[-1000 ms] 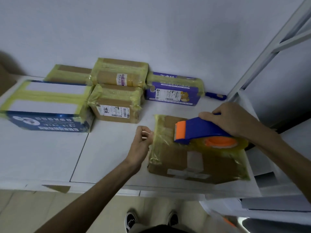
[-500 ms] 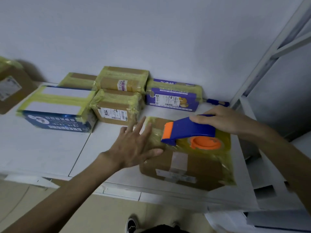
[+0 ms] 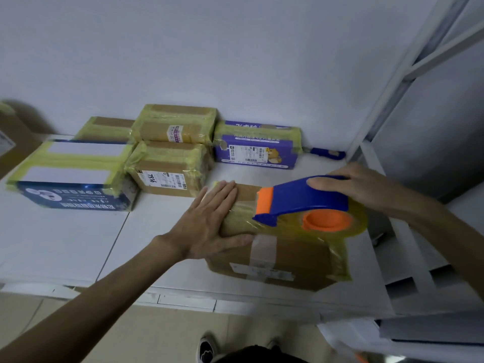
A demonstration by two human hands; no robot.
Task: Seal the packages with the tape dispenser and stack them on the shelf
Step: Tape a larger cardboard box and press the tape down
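A brown cardboard package (image 3: 290,258) with yellow tape lies on the white table (image 3: 65,244), near its front edge. My left hand (image 3: 209,221) rests flat on the package's left end, fingers spread. My right hand (image 3: 353,184) grips the handle of a blue and orange tape dispenser (image 3: 301,203), which sits on top of the package with its yellow tape roll (image 3: 327,221) lying flat.
Several taped packages stand at the back: a blue and white box (image 3: 70,176), two stacked brown boxes (image 3: 167,153), a flat one (image 3: 104,127) behind, a purple box (image 3: 256,148). A blue utility knife (image 3: 327,153) lies by the wall. White shelf frame (image 3: 392,82) rises on the right.
My left hand went from pinching at the package's left edge to lying flat on its top. The dispenser has stayed on the package in my right hand while the camera shifted.
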